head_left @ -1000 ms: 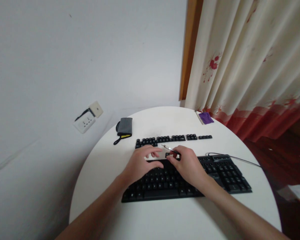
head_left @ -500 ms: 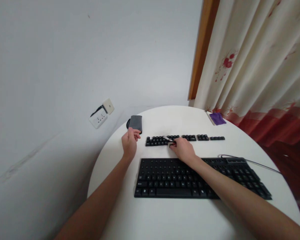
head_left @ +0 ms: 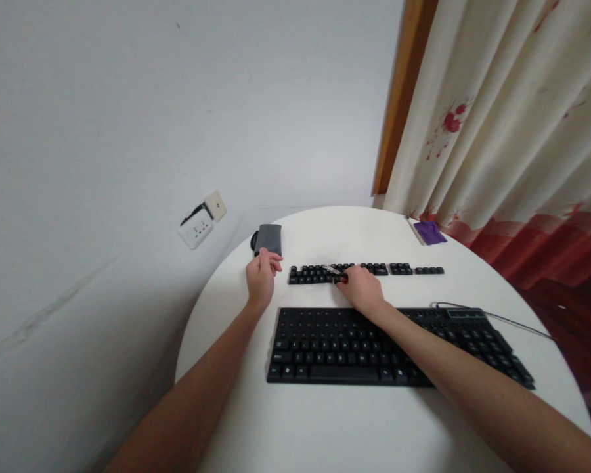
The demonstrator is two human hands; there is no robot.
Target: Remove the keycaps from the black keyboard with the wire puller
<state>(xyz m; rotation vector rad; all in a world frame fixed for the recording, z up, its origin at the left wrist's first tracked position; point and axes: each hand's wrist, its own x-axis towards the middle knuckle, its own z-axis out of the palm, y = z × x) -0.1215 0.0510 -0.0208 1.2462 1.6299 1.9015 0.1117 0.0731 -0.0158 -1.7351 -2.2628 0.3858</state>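
My right hand reaches over the keyboard, its fingertips pinched on a small black keycap at the front of a row of loose keycaps. A slim silver metal tool lies slantwise across that row, beside my fingertips; its far end is hard to make out. The black keyboard lies nearer to me, with bare key positions along its upper rows. My left hand rests left of the keycap row with loosely bent fingers and nothing in it, close to a grey pouch-like item.
A round black object peeks out behind the grey item. More keycaps extend to the right. A purple cloth sits near the far right edge of the round white table. The keyboard's cable trails off right.
The keycap at my right fingertips, which showed a pale side, now sits black side up in the row. My left hand has barely moved. The view has shifted slightly.
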